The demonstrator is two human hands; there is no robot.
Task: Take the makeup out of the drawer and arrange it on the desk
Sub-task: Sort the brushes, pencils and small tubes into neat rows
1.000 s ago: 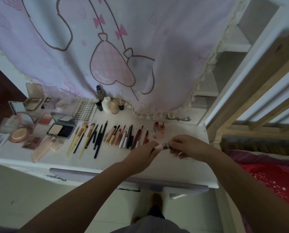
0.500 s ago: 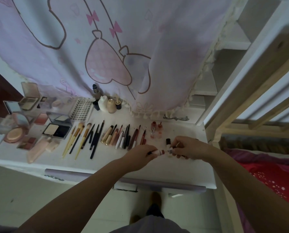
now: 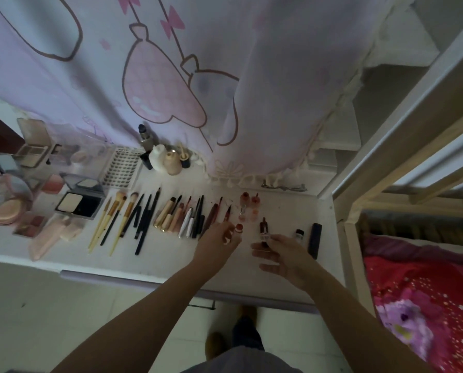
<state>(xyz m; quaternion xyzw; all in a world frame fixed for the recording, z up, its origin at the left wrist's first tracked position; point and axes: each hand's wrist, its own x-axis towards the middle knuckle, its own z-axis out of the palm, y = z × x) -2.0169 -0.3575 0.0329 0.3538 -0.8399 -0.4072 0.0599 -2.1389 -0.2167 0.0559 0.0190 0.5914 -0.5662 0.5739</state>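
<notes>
On the white desk (image 3: 278,211) the makeup lies in rows. My left hand (image 3: 219,239) pinches a small red-tipped lip product (image 3: 238,228) at its fingertips, just right of the row of lip pencils (image 3: 214,214). My right hand (image 3: 281,251) is beside it, and its fingertips pinch the base of a small dark red bottle (image 3: 264,228) that stands upright on the desk. A small white-capped vial (image 3: 299,234) and a black tube (image 3: 315,239) lie just right of that hand. The drawer front (image 3: 96,277) shows below the desk edge.
Brushes (image 3: 122,214), compacts (image 3: 79,201) and palettes fill the desk's left half. Bottles (image 3: 160,157) and a lash tray (image 3: 121,169) stand at the back under a pink curtain (image 3: 171,76). Two small pink bottles (image 3: 249,204) sit behind my hands. A bed frame (image 3: 386,162) is at the right.
My hands, which held one lip product together, have come apart. The left now holds the red-tipped piece. The right has moved to the dark red bottle standing on the desk.
</notes>
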